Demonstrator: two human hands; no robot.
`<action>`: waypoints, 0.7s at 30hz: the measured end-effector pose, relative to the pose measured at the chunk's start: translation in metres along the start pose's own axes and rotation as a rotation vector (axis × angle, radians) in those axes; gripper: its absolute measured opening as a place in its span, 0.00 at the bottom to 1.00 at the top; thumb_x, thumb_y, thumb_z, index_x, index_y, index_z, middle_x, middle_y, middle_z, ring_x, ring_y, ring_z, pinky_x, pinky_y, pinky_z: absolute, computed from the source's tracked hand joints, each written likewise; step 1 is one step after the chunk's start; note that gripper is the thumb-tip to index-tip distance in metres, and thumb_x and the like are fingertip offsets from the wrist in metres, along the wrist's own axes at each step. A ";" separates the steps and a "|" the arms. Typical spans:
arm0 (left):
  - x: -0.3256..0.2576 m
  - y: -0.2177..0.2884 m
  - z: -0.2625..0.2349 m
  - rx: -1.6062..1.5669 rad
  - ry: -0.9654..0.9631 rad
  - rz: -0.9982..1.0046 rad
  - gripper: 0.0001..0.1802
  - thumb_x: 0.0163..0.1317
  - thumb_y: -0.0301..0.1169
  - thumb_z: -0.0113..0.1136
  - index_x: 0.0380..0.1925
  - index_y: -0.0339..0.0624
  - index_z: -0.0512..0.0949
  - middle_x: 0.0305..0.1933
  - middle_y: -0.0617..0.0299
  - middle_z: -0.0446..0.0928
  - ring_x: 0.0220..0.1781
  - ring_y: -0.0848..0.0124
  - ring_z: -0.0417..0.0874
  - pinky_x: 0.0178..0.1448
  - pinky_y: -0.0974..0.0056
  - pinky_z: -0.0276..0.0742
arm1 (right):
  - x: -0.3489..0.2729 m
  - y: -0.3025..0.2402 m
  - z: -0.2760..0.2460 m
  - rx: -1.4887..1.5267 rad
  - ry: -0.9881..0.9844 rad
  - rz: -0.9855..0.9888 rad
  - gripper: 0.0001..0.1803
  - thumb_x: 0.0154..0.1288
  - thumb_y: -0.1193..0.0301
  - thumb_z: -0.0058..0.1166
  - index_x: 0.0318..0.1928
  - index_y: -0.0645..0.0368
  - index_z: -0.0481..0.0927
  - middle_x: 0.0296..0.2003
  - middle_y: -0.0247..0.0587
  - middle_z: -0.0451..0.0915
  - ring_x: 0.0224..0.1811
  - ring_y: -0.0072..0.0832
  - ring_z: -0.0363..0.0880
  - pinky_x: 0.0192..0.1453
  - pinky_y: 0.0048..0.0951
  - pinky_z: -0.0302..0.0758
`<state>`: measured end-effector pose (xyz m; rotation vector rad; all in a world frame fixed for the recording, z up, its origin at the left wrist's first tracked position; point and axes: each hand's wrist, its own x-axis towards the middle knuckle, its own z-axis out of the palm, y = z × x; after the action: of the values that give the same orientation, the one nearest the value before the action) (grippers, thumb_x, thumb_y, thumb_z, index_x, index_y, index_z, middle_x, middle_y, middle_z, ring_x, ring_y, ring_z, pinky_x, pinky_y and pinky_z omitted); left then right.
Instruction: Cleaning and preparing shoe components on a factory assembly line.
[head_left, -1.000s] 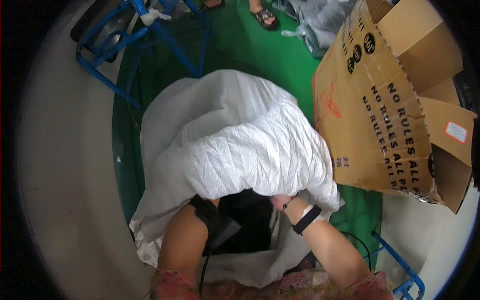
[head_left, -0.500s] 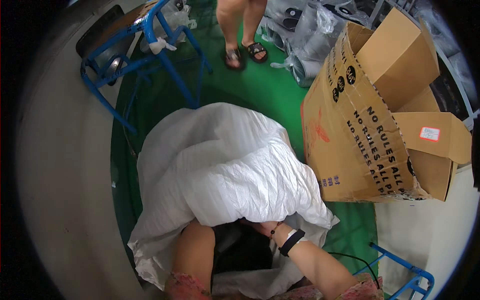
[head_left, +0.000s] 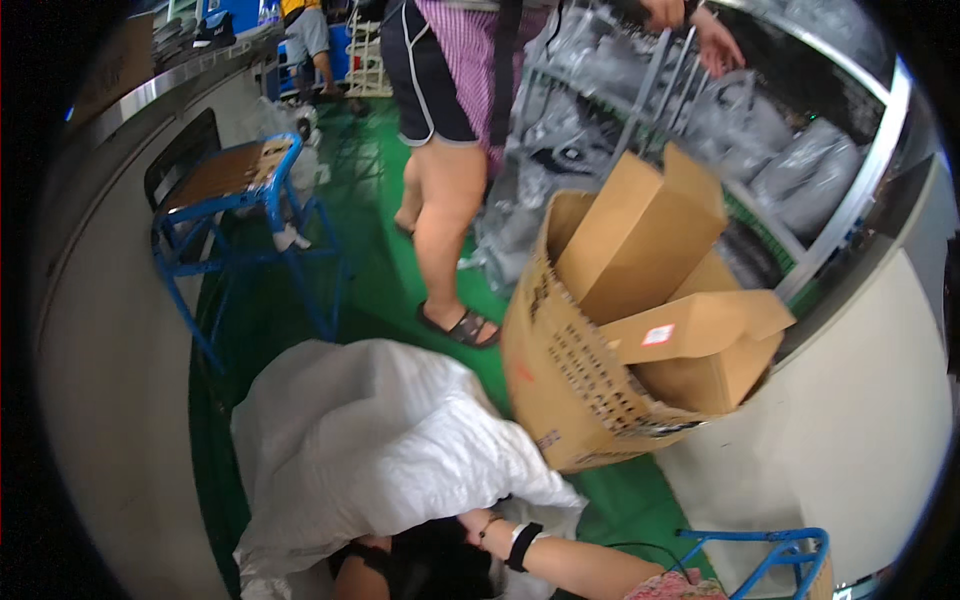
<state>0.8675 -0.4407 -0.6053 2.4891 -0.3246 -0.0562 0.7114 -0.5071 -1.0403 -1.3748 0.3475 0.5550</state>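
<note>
A large white woven sack (head_left: 370, 440) lies bunched on the floor in front of me, its mouth toward me. Both my forearms reach into that mouth. My left hand (head_left: 372, 545) is mostly covered by the sack's edge and its fingers are hidden. At the right side of the opening, the back of my right hand (head_left: 476, 524) shows, fingers out of sight under the fabric. Between my arms is something black (head_left: 440, 565), whose kind I cannot make out. A black band (head_left: 522, 547) circles my right forearm.
A cardboard carton (head_left: 570, 390) holding smaller open boxes (head_left: 640, 240) stands right of the sack. Beyond it, a person (head_left: 450, 200) stands by a metal rack (head_left: 640, 110) of plastic-wrapped goods. Blue-framed stools stand at left (head_left: 230, 180) and lower right (head_left: 770, 540).
My view has tilted up, so the sack and my arms sit lower in the picture. The other person's body and hands at the rack now show. My hands remain at the sack's mouth.
</note>
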 end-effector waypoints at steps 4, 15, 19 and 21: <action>-0.002 0.001 -0.025 -0.026 0.057 -0.015 0.17 0.61 0.34 0.52 0.46 0.33 0.77 0.43 0.48 0.80 0.48 0.57 0.79 0.56 0.58 0.72 | -0.076 -0.146 0.067 0.020 0.015 0.605 0.40 0.63 0.41 0.47 0.67 0.54 0.63 0.65 0.39 0.66 0.60 0.36 0.68 0.60 0.34 0.66; 0.015 0.065 -0.034 -0.056 0.067 0.114 0.17 0.61 0.34 0.51 0.45 0.33 0.78 0.42 0.49 0.80 0.47 0.57 0.79 0.56 0.58 0.72 | -0.161 -0.195 0.075 -0.300 0.277 0.075 0.52 0.46 0.57 0.69 0.67 0.69 0.57 0.62 0.53 0.69 0.65 0.40 0.67 0.66 0.27 0.64; 0.017 0.082 -0.020 -0.056 0.052 0.128 0.17 0.61 0.34 0.51 0.45 0.33 0.78 0.42 0.49 0.80 0.47 0.58 0.79 0.56 0.58 0.72 | -0.130 -0.144 0.050 -0.316 0.261 -0.110 0.40 0.56 0.56 0.63 0.66 0.53 0.63 0.61 0.49 0.68 0.59 0.46 0.70 0.58 0.48 0.71; 0.017 0.074 -0.019 -0.049 0.062 0.096 0.17 0.62 0.34 0.51 0.44 0.33 0.78 0.42 0.50 0.80 0.47 0.58 0.79 0.56 0.58 0.72 | -0.147 -0.161 0.068 -0.181 0.255 0.041 0.39 0.56 0.58 0.64 0.65 0.55 0.64 0.55 0.48 0.74 0.54 0.45 0.73 0.44 0.46 0.77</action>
<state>0.8700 -0.4910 -0.5458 2.4178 -0.4112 0.0513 0.6749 -0.4809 -0.8170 -1.6212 0.5427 0.4534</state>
